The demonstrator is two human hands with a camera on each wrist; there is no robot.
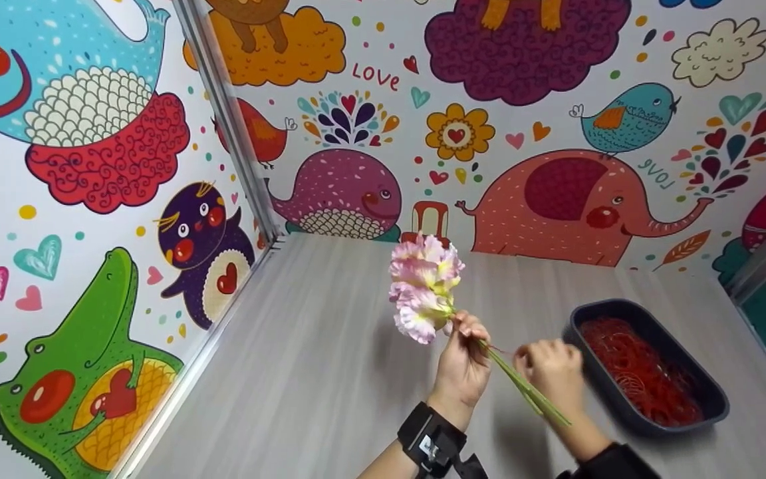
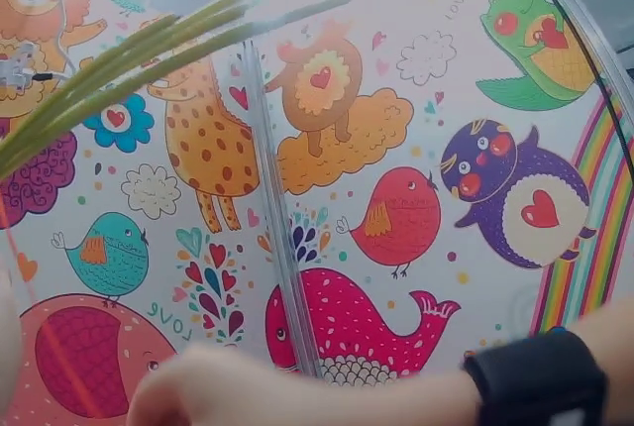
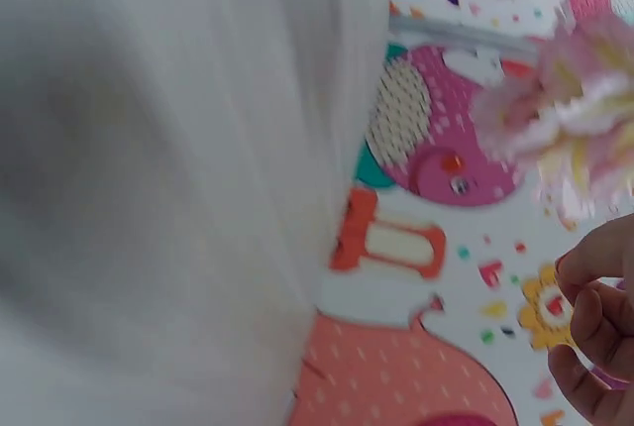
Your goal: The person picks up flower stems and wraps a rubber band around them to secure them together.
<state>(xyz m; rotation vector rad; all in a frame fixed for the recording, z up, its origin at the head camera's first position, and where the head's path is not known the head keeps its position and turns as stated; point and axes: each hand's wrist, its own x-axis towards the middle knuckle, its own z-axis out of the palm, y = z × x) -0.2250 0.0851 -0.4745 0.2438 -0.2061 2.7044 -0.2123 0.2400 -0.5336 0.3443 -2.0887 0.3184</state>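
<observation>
My left hand grips the stems of a bunch of artificial flowers just below the blossoms. The ruffled pink and pale-yellow blossoms point up and to the left, while the green stems slant down to the right. Close by on the right is my right hand, its fingers curled. A thin red rubber band runs taut from the stems to those fingers. In the left wrist view, the stem ends cross the upper left.
A dark rectangular tub of red rubber bands stands right of my right hand on the grey wood-grain table. Cartoon-printed panels enclose the table at the back and sides.
</observation>
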